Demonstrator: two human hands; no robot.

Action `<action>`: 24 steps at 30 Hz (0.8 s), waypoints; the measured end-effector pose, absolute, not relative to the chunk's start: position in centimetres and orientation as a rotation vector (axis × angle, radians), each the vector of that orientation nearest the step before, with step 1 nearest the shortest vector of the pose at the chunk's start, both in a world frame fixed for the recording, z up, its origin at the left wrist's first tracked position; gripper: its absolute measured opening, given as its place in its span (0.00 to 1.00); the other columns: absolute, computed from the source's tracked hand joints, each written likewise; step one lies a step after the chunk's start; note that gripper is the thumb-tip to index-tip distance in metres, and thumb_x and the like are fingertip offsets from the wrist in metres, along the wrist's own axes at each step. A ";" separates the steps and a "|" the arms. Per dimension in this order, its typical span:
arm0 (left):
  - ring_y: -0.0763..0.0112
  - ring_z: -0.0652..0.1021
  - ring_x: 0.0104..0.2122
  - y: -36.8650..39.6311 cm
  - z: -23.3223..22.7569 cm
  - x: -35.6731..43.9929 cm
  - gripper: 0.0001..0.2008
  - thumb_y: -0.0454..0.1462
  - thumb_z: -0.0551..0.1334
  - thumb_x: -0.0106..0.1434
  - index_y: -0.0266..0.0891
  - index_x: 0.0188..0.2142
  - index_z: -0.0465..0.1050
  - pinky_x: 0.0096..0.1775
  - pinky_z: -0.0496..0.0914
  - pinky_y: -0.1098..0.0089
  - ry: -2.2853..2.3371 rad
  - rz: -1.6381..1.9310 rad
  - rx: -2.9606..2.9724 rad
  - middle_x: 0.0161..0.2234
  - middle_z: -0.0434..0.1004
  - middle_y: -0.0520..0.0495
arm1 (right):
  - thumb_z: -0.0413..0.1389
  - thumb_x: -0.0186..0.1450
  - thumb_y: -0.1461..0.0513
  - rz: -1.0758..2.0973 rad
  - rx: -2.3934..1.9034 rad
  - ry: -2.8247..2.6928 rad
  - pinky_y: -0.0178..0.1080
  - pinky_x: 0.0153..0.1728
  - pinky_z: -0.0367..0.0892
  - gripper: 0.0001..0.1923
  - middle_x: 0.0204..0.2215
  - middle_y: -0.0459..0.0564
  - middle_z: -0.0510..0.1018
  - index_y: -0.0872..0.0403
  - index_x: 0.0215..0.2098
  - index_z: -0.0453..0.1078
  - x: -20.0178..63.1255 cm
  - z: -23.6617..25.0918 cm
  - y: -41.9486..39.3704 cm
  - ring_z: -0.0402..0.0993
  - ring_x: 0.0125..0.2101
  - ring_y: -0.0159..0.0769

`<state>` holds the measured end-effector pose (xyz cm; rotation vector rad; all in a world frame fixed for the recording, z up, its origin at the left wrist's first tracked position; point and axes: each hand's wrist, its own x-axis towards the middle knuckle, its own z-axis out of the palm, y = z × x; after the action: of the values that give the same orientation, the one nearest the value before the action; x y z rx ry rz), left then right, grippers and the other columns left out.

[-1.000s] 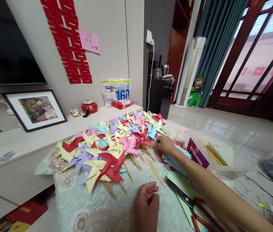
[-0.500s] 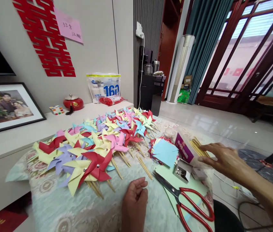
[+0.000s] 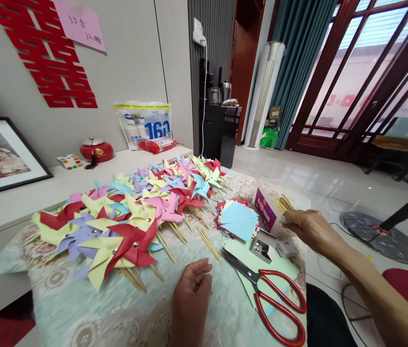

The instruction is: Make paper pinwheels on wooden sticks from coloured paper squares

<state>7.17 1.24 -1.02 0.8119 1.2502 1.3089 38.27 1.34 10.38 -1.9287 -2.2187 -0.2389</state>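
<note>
Right hand at the stick box; left idle on the cloth.
Right hand (image 3: pixel 310 231), at 3 o'clock, lies on the sticks (image 3: pixel 284 203) in the clear box (image 3: pixel 300 200), fingers curled; whether it pinches one I cannot tell. Left hand (image 3: pixel 190 294), at 6 o'clock, rests loosely curled, holding nothing. Judged step: fetching a stick; next needs one stick singled out. Pinwheels (image 3: pixel 131 212) spread at 10 o'clock, scissors (image 3: pixel 272 301) at 5.

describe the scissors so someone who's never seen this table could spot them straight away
Start at the big spread of paper pinwheels covering the table. Move to the near right corner, past the left hand resting on the cloth. The scissors lie there on a pale green sheet, blades pointing at the pinwheels: the only thing with large red loop handles and dark metal blades.
</note>
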 end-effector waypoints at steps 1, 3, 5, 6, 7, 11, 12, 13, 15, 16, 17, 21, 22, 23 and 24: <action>0.63 0.80 0.29 1.3 -1.2 7.1 0.17 0.38 0.68 0.45 0.36 0.36 0.79 0.26 0.70 0.70 1.244 1.305 0.813 0.32 0.83 0.41 | 0.48 0.71 0.60 -0.267 -1.954 -2.217 0.37 0.32 0.59 0.16 0.21 0.43 0.72 0.51 0.25 0.64 38.2 10.4 1.6 0.67 0.23 0.34; 0.62 0.81 0.30 1.5 -1.7 6.8 0.17 0.38 0.68 0.44 0.36 0.36 0.79 0.27 0.71 0.70 1.236 1.283 0.821 0.32 0.84 0.41 | 0.49 0.70 0.61 -0.323 -1.992 -2.208 0.43 0.38 0.61 0.13 0.25 0.45 0.77 0.50 0.28 0.68 37.9 10.5 1.8 0.72 0.28 0.38; 0.61 0.81 0.31 1.7 -2.1 6.6 0.17 0.37 0.69 0.44 0.36 0.36 0.79 0.28 0.72 0.69 1.233 1.253 0.832 0.33 0.84 0.41 | 0.50 0.69 0.60 -0.433 -1.979 -2.166 0.51 0.44 0.61 0.08 0.36 0.51 0.81 0.49 0.38 0.72 37.5 10.8 1.1 0.76 0.39 0.47; 0.61 0.81 0.31 1.8 -2.2 6.6 0.17 0.37 0.69 0.44 0.36 0.37 0.79 0.29 0.72 0.69 1.234 1.245 0.835 0.33 0.84 0.41 | 0.51 0.69 0.59 -0.501 -1.952 -2.125 0.54 0.46 0.60 0.10 0.43 0.54 0.81 0.48 0.44 0.72 37.2 10.9 0.5 0.74 0.45 0.52; 0.61 0.81 0.31 1.8 -2.3 6.5 0.18 0.37 0.69 0.44 0.36 0.37 0.79 0.29 0.72 0.69 1.236 1.244 0.838 0.33 0.84 0.41 | 0.51 0.69 0.57 -0.555 -1.915 -2.080 0.56 0.47 0.60 0.13 0.49 0.55 0.79 0.48 0.50 0.71 37.0 10.9 -0.4 0.72 0.50 0.55; 0.63 0.81 0.30 1.5 -1.7 6.8 0.18 0.38 0.68 0.45 0.36 0.37 0.79 0.27 0.71 0.70 1.244 1.256 0.845 0.33 0.84 0.42 | 0.48 0.72 0.57 -0.191 -1.946 -1.949 0.45 0.40 0.70 0.13 0.45 0.54 0.80 0.49 0.47 0.73 36.9 9.7 -4.0 0.78 0.41 0.45; 0.63 0.80 0.29 1.4 -1.4 6.9 0.17 0.39 0.68 0.45 0.36 0.37 0.79 0.26 0.71 0.70 1.249 1.265 0.841 0.32 0.84 0.42 | 0.48 0.71 0.59 -0.081 -2.009 -1.981 0.45 0.40 0.72 0.14 0.45 0.55 0.81 0.50 0.47 0.73 37.1 9.0 -4.5 0.78 0.42 0.45; 0.64 0.80 0.28 1.3 -1.2 7.1 0.17 0.39 0.68 0.45 0.36 0.37 0.79 0.26 0.70 0.70 1.253 1.277 0.833 0.32 0.83 0.42 | 0.49 0.70 0.60 -0.017 -2.038 -2.029 0.47 0.43 0.72 0.15 0.47 0.56 0.80 0.51 0.49 0.74 37.3 8.3 -4.8 0.77 0.45 0.48; 0.65 0.79 0.27 1.1 -0.7 7.3 0.16 0.39 0.67 0.45 0.36 0.36 0.79 0.25 0.69 0.71 1.260 1.301 0.816 0.31 0.83 0.42 | 0.51 0.68 0.61 0.054 -2.046 -2.078 0.51 0.51 0.70 0.20 0.55 0.58 0.77 0.52 0.57 0.71 37.8 6.9 -4.7 0.72 0.54 0.52; 0.65 0.79 0.27 1.0 -0.6 7.4 0.16 0.39 0.67 0.45 0.36 0.35 0.79 0.25 0.69 0.71 1.260 1.307 0.812 0.31 0.83 0.42 | 0.51 0.68 0.61 0.087 -2.031 -2.090 0.52 0.54 0.69 0.22 0.57 0.57 0.75 0.52 0.59 0.69 38.0 6.3 -4.4 0.70 0.57 0.52; 0.65 0.79 0.27 1.0 -0.5 7.4 0.16 0.39 0.67 0.45 0.36 0.35 0.79 0.25 0.69 0.71 1.260 1.311 0.811 0.31 0.83 0.42 | 0.51 0.68 0.62 0.118 -2.013 -2.094 0.52 0.56 0.67 0.23 0.58 0.57 0.75 0.52 0.61 0.68 38.2 5.9 -4.1 0.69 0.58 0.51; 0.66 0.79 0.27 1.0 -0.4 7.4 0.16 0.39 0.68 0.45 0.36 0.35 0.79 0.25 0.68 0.71 1.258 1.305 0.810 0.31 0.83 0.42 | 0.50 0.68 0.64 0.185 -1.975 -2.092 0.52 0.54 0.69 0.21 0.51 0.57 0.80 0.52 0.58 0.71 38.3 5.3 -3.6 0.73 0.53 0.49; 0.66 0.78 0.26 1.1 -0.4 7.3 0.16 0.39 0.68 0.45 0.36 0.35 0.79 0.24 0.68 0.71 1.257 1.301 0.808 0.31 0.83 0.42 | 0.50 0.68 0.64 0.188 -1.971 -2.089 0.52 0.53 0.70 0.20 0.51 0.57 0.80 0.51 0.57 0.71 38.2 5.4 -3.7 0.74 0.52 0.50; 0.66 0.78 0.26 1.1 -0.4 7.3 0.16 0.39 0.68 0.45 0.36 0.35 0.79 0.24 0.68 0.72 1.257 1.296 0.808 0.31 0.83 0.42 | 0.50 0.69 0.63 0.196 -1.966 -2.087 0.52 0.52 0.70 0.20 0.51 0.57 0.80 0.51 0.57 0.72 38.0 5.6 -3.9 0.74 0.52 0.50; 0.67 0.78 0.26 1.1 -0.4 7.3 0.16 0.39 0.68 0.45 0.36 0.35 0.79 0.24 0.68 0.71 1.259 1.292 0.810 0.31 0.83 0.42 | 0.50 0.69 0.62 0.212 -1.959 -2.087 0.51 0.52 0.71 0.19 0.52 0.56 0.79 0.50 0.57 0.72 37.8 5.9 -4.2 0.74 0.52 0.49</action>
<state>7.28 1.09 -0.43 0.8103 1.2585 1.2921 37.83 -4.20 5.87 -1.9589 -2.0869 0.2121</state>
